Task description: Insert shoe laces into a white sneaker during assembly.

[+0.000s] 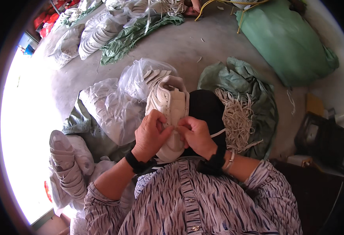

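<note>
A white shoe (176,101) lies in my lap, its toe toward me and its opening facing away. My left hand (153,131) is pinched at the left eyelet edge near the toe. What lies between its thumb and finger is too small to make out. From under my right hand (197,135) a white shoelace (218,133) trails to the right. That hand is closed on the lace beside the right eyelets, its fingertips almost meeting the left hand's. Past the shoe sits a clear plastic bag (134,80) with stacked pale shoe parts (153,77).
A green sack (264,102) holding loose white laces (236,121) lies right of my lap. Wrapped shoe uppers (64,160) are stacked at left. Farther off are more bagged shoe parts (101,33), a full green sack (283,43) and a black case (324,139).
</note>
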